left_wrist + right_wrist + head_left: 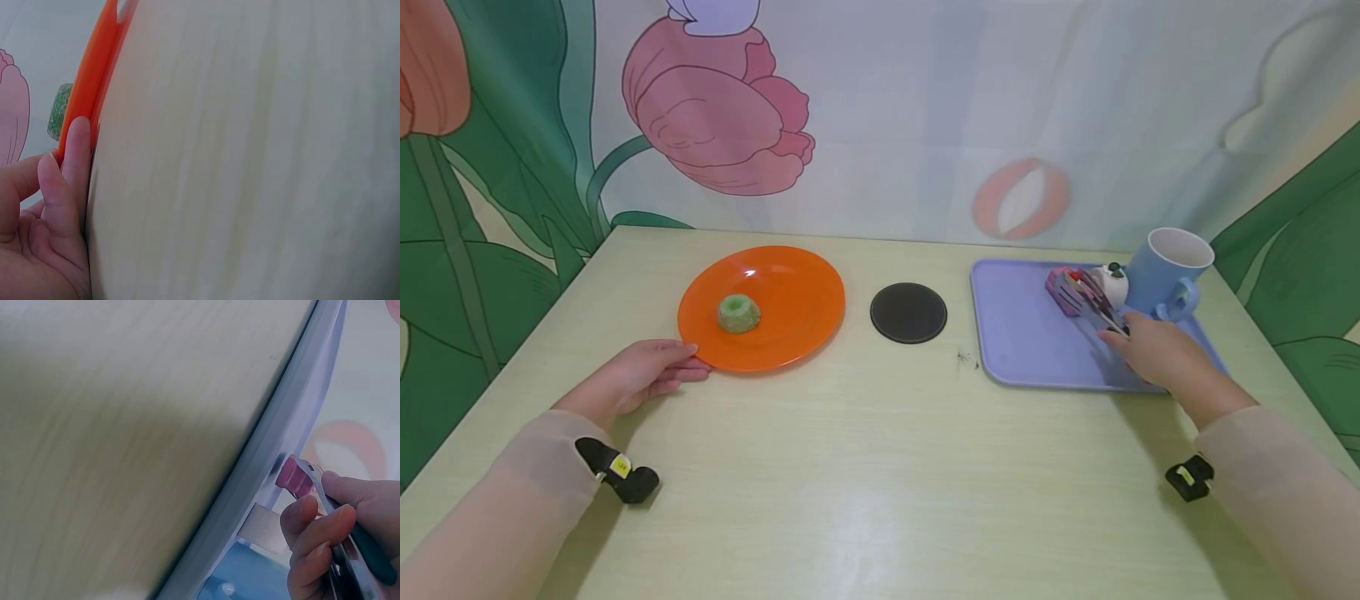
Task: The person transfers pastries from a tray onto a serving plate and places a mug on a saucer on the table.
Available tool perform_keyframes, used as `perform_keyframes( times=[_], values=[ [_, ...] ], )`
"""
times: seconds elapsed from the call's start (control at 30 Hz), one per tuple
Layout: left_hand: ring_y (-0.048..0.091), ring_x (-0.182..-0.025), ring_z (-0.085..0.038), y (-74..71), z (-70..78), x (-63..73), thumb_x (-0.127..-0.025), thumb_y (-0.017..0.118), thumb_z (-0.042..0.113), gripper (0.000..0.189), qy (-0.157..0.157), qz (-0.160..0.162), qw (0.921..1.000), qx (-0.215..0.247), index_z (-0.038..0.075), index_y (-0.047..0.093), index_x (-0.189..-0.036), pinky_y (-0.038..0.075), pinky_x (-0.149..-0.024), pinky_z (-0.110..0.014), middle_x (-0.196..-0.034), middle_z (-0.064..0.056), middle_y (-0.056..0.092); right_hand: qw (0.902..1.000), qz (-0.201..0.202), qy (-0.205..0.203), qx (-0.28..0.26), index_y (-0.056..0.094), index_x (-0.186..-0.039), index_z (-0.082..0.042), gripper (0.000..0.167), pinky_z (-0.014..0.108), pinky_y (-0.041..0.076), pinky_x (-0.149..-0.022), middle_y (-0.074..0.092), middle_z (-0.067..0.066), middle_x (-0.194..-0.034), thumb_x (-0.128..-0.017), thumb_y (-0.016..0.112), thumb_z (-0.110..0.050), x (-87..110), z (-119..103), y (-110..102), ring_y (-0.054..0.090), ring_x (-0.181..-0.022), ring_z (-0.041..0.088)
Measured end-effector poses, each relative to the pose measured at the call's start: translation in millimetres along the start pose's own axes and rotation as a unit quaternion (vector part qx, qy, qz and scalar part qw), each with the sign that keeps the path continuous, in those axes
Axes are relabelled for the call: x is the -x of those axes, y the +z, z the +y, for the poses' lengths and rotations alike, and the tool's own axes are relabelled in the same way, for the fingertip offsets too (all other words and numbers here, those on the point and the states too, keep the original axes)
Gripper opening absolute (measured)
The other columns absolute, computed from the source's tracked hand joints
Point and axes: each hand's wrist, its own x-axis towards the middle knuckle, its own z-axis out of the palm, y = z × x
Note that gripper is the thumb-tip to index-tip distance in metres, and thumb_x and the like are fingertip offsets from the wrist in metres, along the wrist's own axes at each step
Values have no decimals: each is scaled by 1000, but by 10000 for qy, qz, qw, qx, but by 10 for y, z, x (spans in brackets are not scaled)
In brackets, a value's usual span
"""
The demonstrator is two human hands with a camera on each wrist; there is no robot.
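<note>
My left hand [651, 371] pinches the near-left rim of an orange plate [801, 312], with the thumb over the rim and fingers beneath. On the plate sits a small green ring-shaped cake [739, 313]. My right hand [1161, 350] grips metal serving tongs [1101, 312] with dark green on the handle [373, 556]. The tongs' slotted ends are at a pink cake piece [294, 477] over the purple tray [1022, 333]. Right beside it is a white cake [1112, 285] with a dark green topping.
At the tray's back right corner stands a light blue mug [1168, 267], its handle facing me. A round black coaster [908, 312] lies between plate and tray. Behind the pale wooden table [865, 467] hangs a flower-printed curtain [895, 108].
</note>
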Motion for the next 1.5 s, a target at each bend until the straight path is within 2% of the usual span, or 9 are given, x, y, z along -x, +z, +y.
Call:
perform_keyframes(
  times=[0.13, 0.33, 0.57, 0.83, 1.03, 1.27, 1.5],
  values=[
    [66, -88, -5, -3, 5, 4, -99, 44, 34, 61, -5, -3, 10000, 28, -4, 24, -143, 49, -69, -15, -94, 4, 70, 10000, -38, 15, 34, 26, -133, 13, 78, 38, 40, -61, 51, 11, -73, -95, 34, -55, -11, -7, 1, 52, -71, 26],
    [66, -88, -6, -3, 10, 5, -99, 43, 34, 61, -27, 6, 10000, 24, -4, 24, -143, 49, -70, -15, -94, 4, 70, 10000, -18, -37, 52, 29, -129, 13, 76, 38, 40, -60, 51, 11, -73, -95, 34, -56, -15, -8, -2, 51, -70, 26],
    [66, -88, -6, -8, 7, -1, -99, 43, 33, 60, -46, 12, 10000, 30, -4, 25, -143, 49, -69, -15, -93, 4, 70, 10000, -77, -30, 4, 26, -133, 14, 80, 36, 40, -59, 52, 11, -74, -95, 34, -56, -20, -34, -15, 51, -69, 25],
    [66, -88, -6, -13, 14, 2, -99, 44, 34, 62, -89, 42, 9999, 43, -3, 24, -144, 49, -69, -15, -93, 4, 70, 9998, 106, -175, -62, 38, -116, 8, 62, 33, 40, -53, 52, 10, -70, -97, 37, -51, 2, -101, -8, 50, -61, 22],
    [66, -88, -5, -4, 9, -5, -99, 43, 33, 60, -20, 31, 10000, -22, -4, 25, -143, 49, -69, -15, -93, 4, 70, 9998, 105, -182, -32, 34, -123, 10, 66, 34, 39, -54, 52, 10, -70, -97, 37, -51, 31, -119, -11, 51, -62, 22],
    [66, -88, -6, 0, -21, -16, -100, 43, 33, 59, 59, -12, 10000, 18, -5, 27, -142, 49, -68, -15, -93, 4, 70, 9993, 222, -304, -48, 38, -113, 2, 58, 33, 37, -50, 51, 9, -68, -96, 37, -53, 41, -113, 14, 48, -58, 20],
    [66, -88, -6, -11, -30, -14, -99, 43, 33, 59, 71, -16, 10000, 52, -5, 28, -142, 49, -66, -15, -94, 4, 70, 9985, 344, -407, -85, 35, -121, 2, 60, 33, 36, -49, 50, 8, -66, -96, 37, -52, 40, -136, 20, 47, -56, 20]
  ],
)
